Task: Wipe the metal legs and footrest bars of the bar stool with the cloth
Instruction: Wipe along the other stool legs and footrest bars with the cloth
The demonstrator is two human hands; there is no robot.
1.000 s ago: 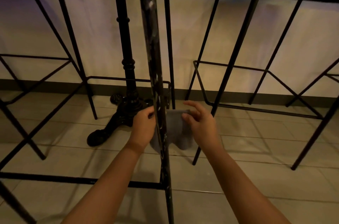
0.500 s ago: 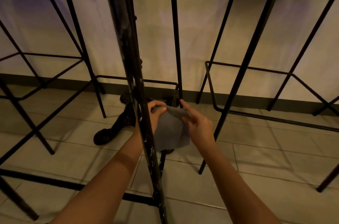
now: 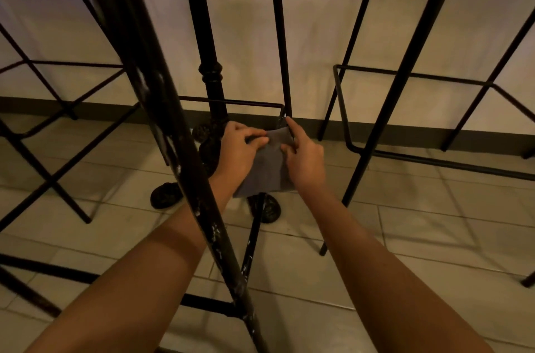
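A grey cloth (image 3: 265,170) hangs between both hands, low in the middle of the view. My left hand (image 3: 238,150) pinches its top left edge and my right hand (image 3: 304,156) pinches its top right edge. The cloth is draped at the far right corner of the stool's thin footrest bar (image 3: 231,102), beside the far leg (image 3: 279,34). The stool's near leg (image 3: 179,156), black with chipped white marks, crosses the view diagonally in front of my left forearm. A side footrest bar (image 3: 254,234) runs from under the cloth toward the near leg.
A cast-iron table pedestal (image 3: 210,78) with round feet (image 3: 166,195) stands just behind the cloth. Black-framed stools stand at the left (image 3: 52,179) and right (image 3: 385,109). The floor is beige tile (image 3: 434,237), and a pale wall with a dark skirting lies beyond.
Both hands moved forward and closer together with the cloth, up to the footrest's far corner. The view shifted, so the near leg now crosses further left and in front of my left arm.
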